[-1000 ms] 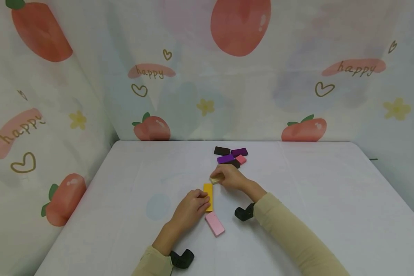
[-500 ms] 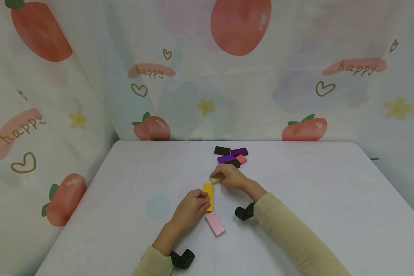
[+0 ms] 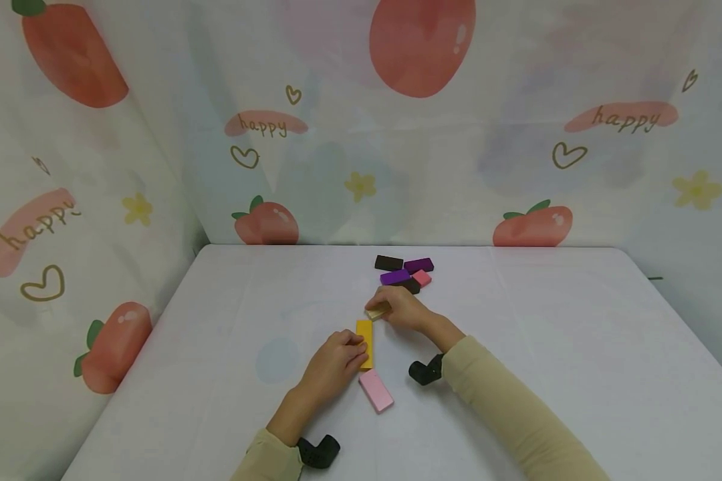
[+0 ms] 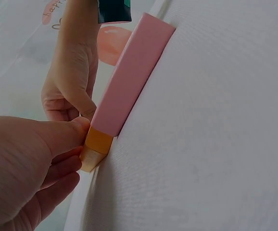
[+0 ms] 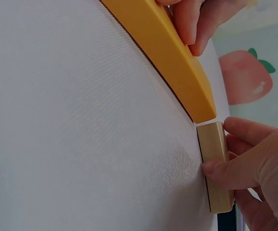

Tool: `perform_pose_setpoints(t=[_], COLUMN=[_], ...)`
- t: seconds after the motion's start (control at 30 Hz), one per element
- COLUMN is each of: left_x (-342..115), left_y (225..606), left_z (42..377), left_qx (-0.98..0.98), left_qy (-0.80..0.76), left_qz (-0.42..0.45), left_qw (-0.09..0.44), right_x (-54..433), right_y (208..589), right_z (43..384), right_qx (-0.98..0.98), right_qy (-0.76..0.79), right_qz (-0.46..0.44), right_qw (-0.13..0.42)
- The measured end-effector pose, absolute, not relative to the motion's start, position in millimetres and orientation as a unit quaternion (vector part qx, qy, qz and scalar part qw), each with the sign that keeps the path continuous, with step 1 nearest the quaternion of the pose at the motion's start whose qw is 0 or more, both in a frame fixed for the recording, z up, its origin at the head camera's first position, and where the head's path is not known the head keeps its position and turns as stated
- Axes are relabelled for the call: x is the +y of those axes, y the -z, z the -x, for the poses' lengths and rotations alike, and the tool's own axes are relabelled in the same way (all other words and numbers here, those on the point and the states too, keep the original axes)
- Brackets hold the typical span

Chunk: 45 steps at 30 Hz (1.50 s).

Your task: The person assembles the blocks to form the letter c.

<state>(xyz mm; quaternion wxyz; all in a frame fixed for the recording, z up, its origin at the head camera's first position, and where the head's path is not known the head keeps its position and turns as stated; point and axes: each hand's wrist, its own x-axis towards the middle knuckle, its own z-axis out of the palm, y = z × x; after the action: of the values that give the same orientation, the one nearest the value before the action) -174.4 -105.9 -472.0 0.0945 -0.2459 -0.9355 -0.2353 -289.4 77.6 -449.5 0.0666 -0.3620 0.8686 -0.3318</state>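
A yellow block (image 3: 364, 327) lies lengthwise on the white table. My left hand (image 3: 331, 367) holds it from the left, thumb and fingertips against its side and top. Just beyond its far end, my right hand (image 3: 404, 310) pinches a plain wooden block (image 5: 211, 144) between thumb and fingers. This block lies on the cloth, turned at an angle, with a narrow gap to the yellow one in the right wrist view. A pink block (image 3: 376, 391) sits slanted at the yellow block's near end; whether they touch, I cannot tell.
Behind my right hand is a loose group: a dark brown block (image 3: 389, 262), a dark purple block (image 3: 418, 266), a violet block (image 3: 394, 277), a coral block (image 3: 422, 278) and a partly hidden black block (image 3: 412, 286). A printed cloth wall (image 3: 433, 200) rises at the table's back edge.
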Motion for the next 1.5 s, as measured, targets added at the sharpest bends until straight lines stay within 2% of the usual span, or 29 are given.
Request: perform_pose_setpoints(t=[0.73,1.5], left_x=[-105.3,-107.0], left_y=[470.8,473.5], left_z=[174.1,176.0], left_qx=[-0.939,-0.934], left_qy=[0.232,0.234], left_qz=[0.239,0.25], left_qw=[0.086,0.1], right_x=[76.6,73.4], right_y=[450.2,451.6], right_z=[285.8,282.4], right_qx=[0.876,0.881], right_qy=[0.333,0.338], right_qz=[0.345,0.324], right_qw=[0.06,0.07])
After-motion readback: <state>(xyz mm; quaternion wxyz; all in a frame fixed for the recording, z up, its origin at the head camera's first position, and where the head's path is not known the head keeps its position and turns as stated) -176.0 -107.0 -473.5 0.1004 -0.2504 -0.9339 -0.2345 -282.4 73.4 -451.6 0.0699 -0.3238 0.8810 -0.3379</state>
